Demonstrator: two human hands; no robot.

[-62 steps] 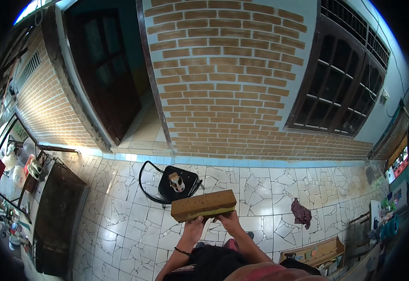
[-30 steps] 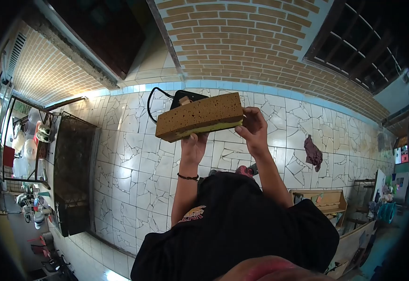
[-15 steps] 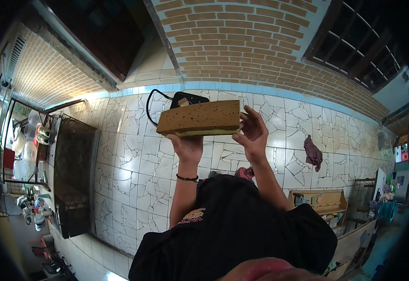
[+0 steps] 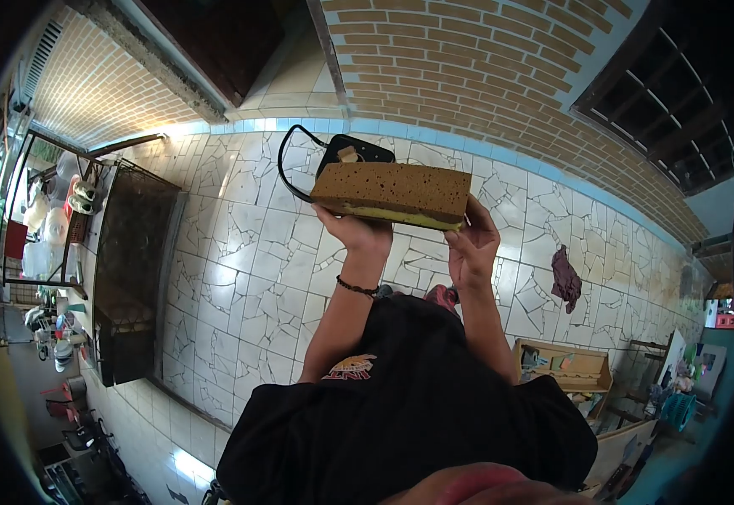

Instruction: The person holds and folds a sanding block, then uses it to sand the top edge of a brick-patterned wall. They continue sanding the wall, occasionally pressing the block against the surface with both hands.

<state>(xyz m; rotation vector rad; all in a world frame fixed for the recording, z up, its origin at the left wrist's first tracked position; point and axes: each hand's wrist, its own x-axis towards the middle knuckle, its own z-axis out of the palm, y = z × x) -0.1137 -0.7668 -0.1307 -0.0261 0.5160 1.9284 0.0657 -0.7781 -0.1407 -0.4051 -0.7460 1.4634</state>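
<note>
A long brown block, speckled with dark pits like sponge or foam, is held level in front of me; a yellow-green layer shows along its lower edge. My left hand, with a dark beaded bracelet at the wrist, supports it from beneath near the left end, its fingers hidden under the block. At the right end, my right hand grips the lower corner between thumb and fingers. Just beyond the block, partly covered by it, is a flat black object with a black loop and a small tan piece on it.
Cracked-pattern white tiles cover the floor. A crumpled maroon cloth lies to the right, near a wooden box. On the left stands a dark glass-sided tank or cabinet. A brick wall runs ahead.
The block and both hands have shifted right and slightly up in view, and the block tilts a little, showing more of its yellow-green layer. My right fingers sit lower around its corner.
</note>
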